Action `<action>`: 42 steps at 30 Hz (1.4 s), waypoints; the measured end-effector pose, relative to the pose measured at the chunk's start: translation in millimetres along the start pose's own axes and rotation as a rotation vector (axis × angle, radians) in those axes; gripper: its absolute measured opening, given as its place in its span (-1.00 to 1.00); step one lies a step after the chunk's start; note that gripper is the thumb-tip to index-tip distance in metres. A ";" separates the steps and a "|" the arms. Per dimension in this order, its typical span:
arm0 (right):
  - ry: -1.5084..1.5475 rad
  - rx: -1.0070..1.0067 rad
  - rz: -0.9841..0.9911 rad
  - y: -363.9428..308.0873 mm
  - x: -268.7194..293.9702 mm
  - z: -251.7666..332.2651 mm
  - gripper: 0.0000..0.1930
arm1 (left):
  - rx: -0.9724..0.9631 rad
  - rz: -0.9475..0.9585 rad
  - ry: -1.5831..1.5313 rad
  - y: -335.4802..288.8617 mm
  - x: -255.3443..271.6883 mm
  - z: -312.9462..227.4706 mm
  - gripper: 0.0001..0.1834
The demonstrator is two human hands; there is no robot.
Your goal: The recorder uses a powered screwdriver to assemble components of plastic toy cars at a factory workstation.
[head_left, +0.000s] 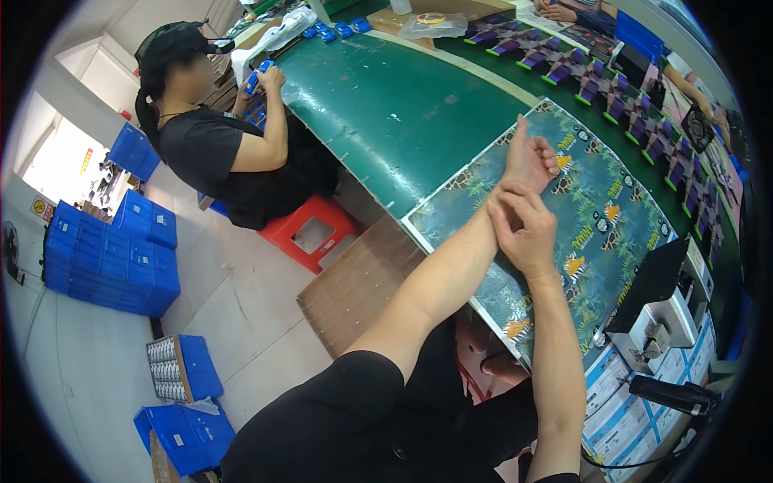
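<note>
My left hand (531,158) is over a patterned board (576,211) printed with jungle leaves and tigers. Its palm faces up, the thumb stretched out and the fingers loosely curled, with nothing in it. My right hand (527,231) reaches across to the left wrist, thumb and fingers bent in a pinch against the skin there. Whether something tiny is between those fingertips is hidden.
A green conveyor (386,105) runs beyond the board, with purple and green toy parts (620,92) along another belt. A co-worker (213,129) holds a blue toy car (258,78) on a red stool (310,229). A grey device (664,318) stands right; blue bins (113,258) stack left.
</note>
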State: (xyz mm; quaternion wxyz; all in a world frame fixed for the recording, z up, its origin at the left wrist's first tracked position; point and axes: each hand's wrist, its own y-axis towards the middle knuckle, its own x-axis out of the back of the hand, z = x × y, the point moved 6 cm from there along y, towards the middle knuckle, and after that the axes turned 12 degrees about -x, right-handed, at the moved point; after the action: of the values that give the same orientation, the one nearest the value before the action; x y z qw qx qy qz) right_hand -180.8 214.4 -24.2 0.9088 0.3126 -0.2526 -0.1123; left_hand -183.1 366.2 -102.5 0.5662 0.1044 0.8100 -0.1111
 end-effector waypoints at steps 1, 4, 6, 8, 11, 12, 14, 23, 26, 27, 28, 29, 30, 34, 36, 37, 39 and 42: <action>0.010 0.000 0.004 0.1 -1.6 1.3 -0.82 | -0.008 -0.006 0.005 0.2 2.2 -1.5 -0.26; -0.020 -0.014 0.009 -0.3 -3.6 2.8 -0.83 | -0.002 -0.008 0.028 1.2 4.8 -0.6 -0.26; -0.008 -0.036 0.011 0.2 -3.7 0.8 -0.84 | -0.007 -0.005 0.044 2.3 5.6 -1.3 -0.25; -0.002 -0.014 -0.012 0.4 -1.3 -0.8 -0.85 | -0.010 -0.002 0.060 3.3 5.4 -1.0 -0.24; 0.057 -0.060 -0.123 5.0 13.2 -12.2 -0.89 | -0.013 -0.010 0.134 0.7 -3.2 1.1 -0.27; 0.119 -0.127 -0.208 6.3 24.4 -23.6 -0.91 | -0.124 -0.016 0.367 -1.6 -5.8 -4.3 -0.30; 0.431 -0.589 -0.323 1.3 51.1 -89.6 -0.75 | -0.541 0.118 0.860 -11.3 -26.4 -17.9 -0.41; 1.282 -0.813 -0.484 -5.6 124.8 -185.5 -0.45 | -0.714 0.977 1.525 -109.1 -97.1 68.5 -0.36; 1.215 -0.874 -0.666 -9.4 121.4 -184.7 -0.44 | -0.608 0.902 1.505 -96.9 -93.0 65.9 -0.33; 1.235 -0.859 -0.583 -6.6 121.3 -184.2 -0.43 | -0.513 0.864 1.485 -93.0 -89.4 68.5 -0.33; 1.254 -0.843 -0.499 -4.4 119.8 -183.4 -0.43 | -0.511 0.864 1.488 -93.5 -87.8 69.1 -0.33; 1.257 -0.845 -0.499 -4.9 120.8 -184.7 -0.43 | -0.527 0.942 1.543 -96.8 -87.7 72.0 -0.31; 1.245 -0.850 -0.532 -4.3 123.1 -184.3 -0.43 | -0.542 1.021 1.599 -99.3 -87.6 74.8 -0.30; 1.215 -0.868 -0.611 -3.5 121.9 -181.4 -0.44 | -0.554 0.911 1.514 -94.4 -86.0 68.4 -0.28; 1.212 -0.865 -0.578 -5.4 121.7 -180.9 -0.45 | -0.478 1.042 1.595 -98.9 -83.8 76.8 -0.28; 1.206 -0.862 -0.545 -5.5 121.3 -181.0 -0.46 | -0.478 1.043 1.596 -98.2 -83.8 76.5 -0.28; 1.189 -0.866 -0.544 -4.6 119.9 -181.1 -0.47 | -0.398 1.020 1.566 -94.3 -81.4 76.7 -0.28; 1.155 -0.876 -0.548 -3.8 118.0 -176.5 -0.50 | -0.364 1.016 1.567 -91.4 -80.0 77.8 -0.29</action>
State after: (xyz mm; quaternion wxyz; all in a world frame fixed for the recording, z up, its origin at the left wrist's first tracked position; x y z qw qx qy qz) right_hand 12.4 259.0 -100.1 0.8768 -0.0148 0.4153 -0.2420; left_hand -113.6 252.4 -47.7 -0.1498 0.3992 0.8218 0.3780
